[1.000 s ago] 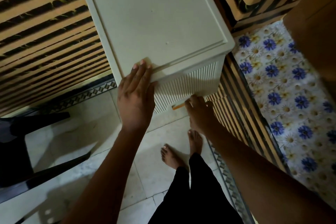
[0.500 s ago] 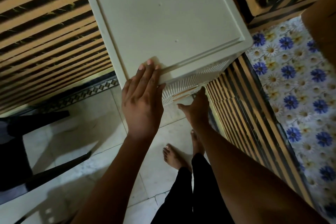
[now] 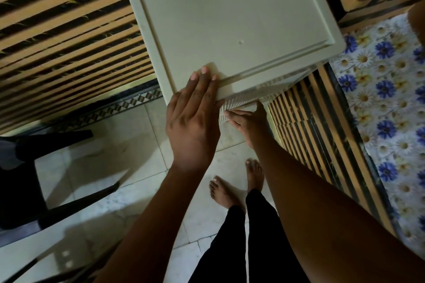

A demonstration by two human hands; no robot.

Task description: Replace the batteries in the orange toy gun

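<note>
On the cabinet [image 3: 230, 18] top, left hand [image 3: 193, 117] lies flat — right hand [image 3: 249, 119] presses its ribbed drawer front [image 3: 239, 103], grip unclear.

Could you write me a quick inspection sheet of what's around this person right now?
Surface: flat top of a pale plastic drawer unit, bare where visible.
Job's things: toy gun and batteries, nothing seen.
Clutter: nothing seen.
Hands: left hand lies flat on the unit's front edge, fingers straight; right hand is against the ribbed drawer front below, its grip hidden.
Cables: nothing seen.
Surroundings: tiled floor, dark chair at left, striped cushions, blue-flowered cloth at right.
</note>
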